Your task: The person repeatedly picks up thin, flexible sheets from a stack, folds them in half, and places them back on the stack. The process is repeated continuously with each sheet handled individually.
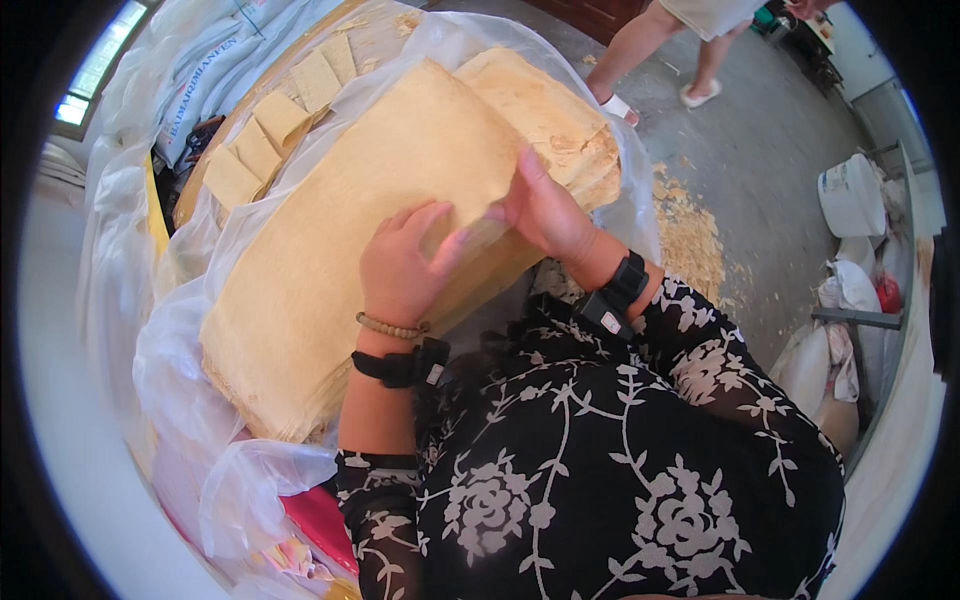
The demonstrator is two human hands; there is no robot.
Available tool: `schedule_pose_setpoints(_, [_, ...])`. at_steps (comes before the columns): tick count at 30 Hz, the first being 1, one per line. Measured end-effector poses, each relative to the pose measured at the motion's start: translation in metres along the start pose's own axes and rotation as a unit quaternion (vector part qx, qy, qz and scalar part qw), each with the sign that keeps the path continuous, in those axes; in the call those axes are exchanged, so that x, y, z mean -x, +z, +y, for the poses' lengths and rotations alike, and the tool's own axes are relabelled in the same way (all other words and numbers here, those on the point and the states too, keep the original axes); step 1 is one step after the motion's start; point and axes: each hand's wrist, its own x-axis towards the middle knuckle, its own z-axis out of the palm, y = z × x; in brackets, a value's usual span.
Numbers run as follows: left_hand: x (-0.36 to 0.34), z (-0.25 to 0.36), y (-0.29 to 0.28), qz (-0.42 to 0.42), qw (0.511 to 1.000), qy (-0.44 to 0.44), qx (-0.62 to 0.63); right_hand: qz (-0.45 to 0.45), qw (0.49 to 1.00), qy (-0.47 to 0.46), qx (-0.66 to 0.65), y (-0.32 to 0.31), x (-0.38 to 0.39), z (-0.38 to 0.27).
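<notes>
The stack (330,230) is found on the surface (380,32), under the half-open left hand (405,262); at its edge, the right hand's (547,212) grip cannot be determined. Small pieces (256,150) are laid out; much is judged left.

Sheet stack (340,220) on plastic film (180,350), 1 bucket (852,197) far right (scraps (690,245) on floor (755,150) between)

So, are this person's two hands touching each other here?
Apart. The head view shows it: tan sheet is visible in the gap between the left hand and the right hand.
</notes>
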Motion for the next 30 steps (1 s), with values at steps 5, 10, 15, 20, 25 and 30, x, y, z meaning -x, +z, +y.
schedule_pose_setpoints(5, [-0.001, -0.006, 0.004, 0.021, 0.999, -0.025, 0.026, -0.009, 0.999, 0.001, 0.05, -0.016, 0.003, 0.008])
schedule_pose_setpoints(10, [-0.006, 0.013, 0.019, 0.093, 0.984, 0.045, -0.145, 0.047, 0.98, 0.017, 0.192, -0.02, 0.001, 0.016])
schedule_pose_setpoints(15, [-0.022, 0.018, 0.037, 0.092, 0.963, 0.023, -0.251, 0.131, 0.97, 0.123, 0.163, -0.018, -0.002, 0.017])
schedule_pose_setpoints(20, [-0.013, -0.03, -0.013, 0.182, 0.97, -0.163, -0.011, 0.207, 0.96, 0.17, 0.076, -0.008, 0.0, 0.006])
schedule_pose_setpoints(25, [0.016, -0.036, -0.018, 0.279, 0.776, -0.364, 0.432, 0.285, 0.811, -0.198, 0.471, 0.022, 0.007, -0.022])
schedule_pose_setpoints(30, [0.003, -0.032, 0.0, 0.211, 0.934, -0.206, 0.203, 0.032, 0.846, -0.272, 0.458, 0.064, -0.019, 0.003])
